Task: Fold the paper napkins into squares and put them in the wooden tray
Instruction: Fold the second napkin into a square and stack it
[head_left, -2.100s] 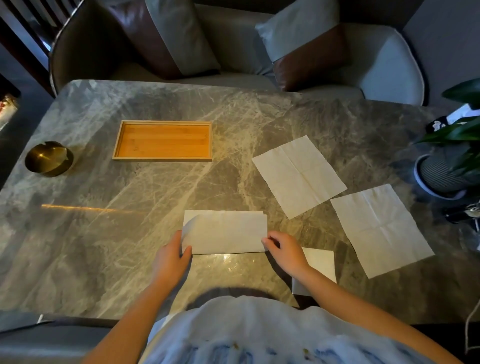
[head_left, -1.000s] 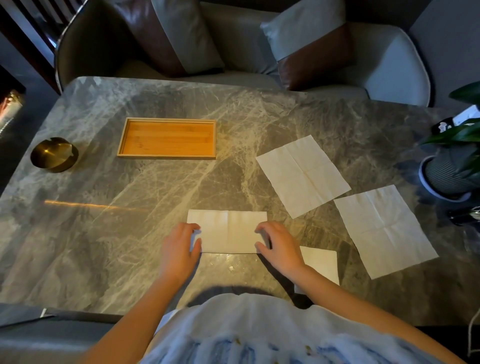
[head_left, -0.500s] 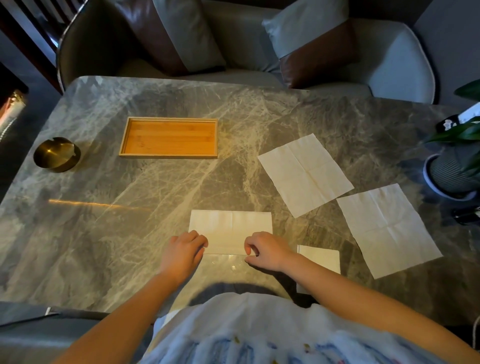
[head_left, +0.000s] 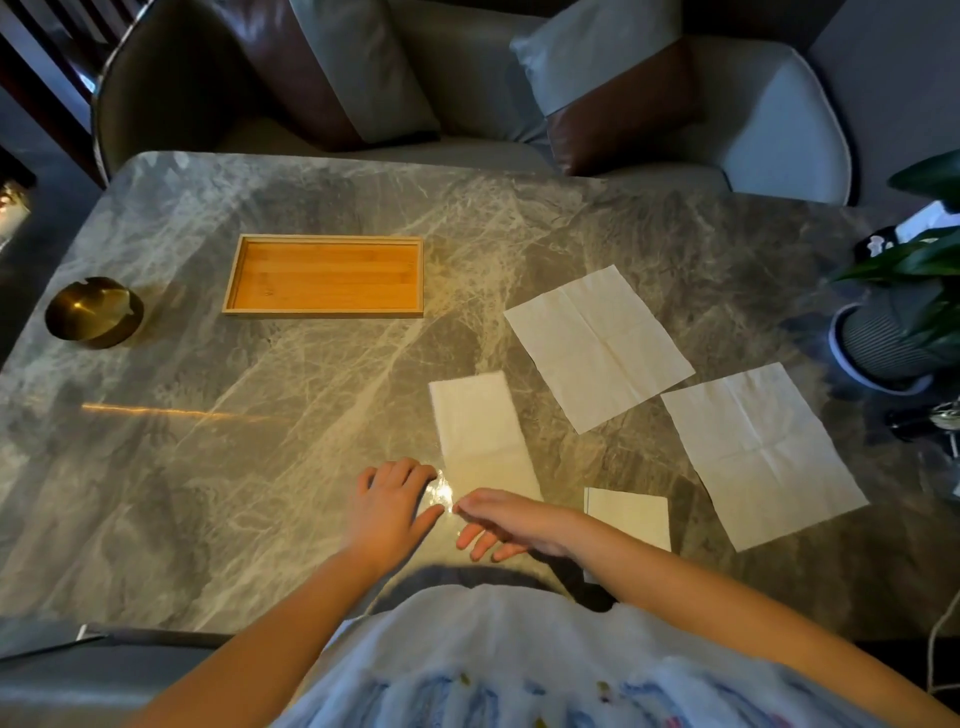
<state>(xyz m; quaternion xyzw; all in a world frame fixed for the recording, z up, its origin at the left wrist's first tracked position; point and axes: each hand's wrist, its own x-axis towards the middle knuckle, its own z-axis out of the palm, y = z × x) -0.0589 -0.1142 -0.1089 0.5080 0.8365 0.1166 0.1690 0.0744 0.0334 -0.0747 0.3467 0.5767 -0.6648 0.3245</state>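
A half-folded napkin lies as a long strip pointing away from me, just in front of my hands. My left hand rests flat on the table with fingers apart, beside the strip's near left corner. My right hand hovers over the strip's near end with fingers spread, hiding that edge. A small folded square napkin lies right of my right wrist. Two unfolded napkins lie flat to the right. The wooden tray sits at the far left, with nothing in it.
The grey marble table has a brass ashtray near its left edge. A potted plant and dark small items stand at the right edge. Cushioned chairs line the far side.
The half-folded napkin has turned from lying crosswise to pointing away from me. Both hands have come off its ends and sit close together at its near end.
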